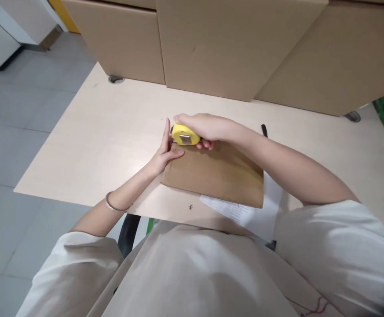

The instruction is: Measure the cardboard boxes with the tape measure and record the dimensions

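Yellow tape measure [185,135] is in the right hand [206,127] over here, fingers wrapped round it, so that grip's closed on the case. It sits right at the far left corner of a flat cardboard box [218,174], which is lying on the pale table [112,132] close to the near edge, well in from the near left corner.

Left hand [162,157] is at the box's left side: thumb resting on top, index finger stretched away from it, so basically spread rather than pinching. Can't really see what the other fingers are up to.

Looks to me like the tape's being lined up on that corner, though honestly I can't tell if any blade is out. What the next move calls for, imo: left hand keeping the box from sliding, right hand keeping the case square to the edge. Worth watching, since a printed sheet [234,209] pokes out from under the box toward the near edge and could let it slip.
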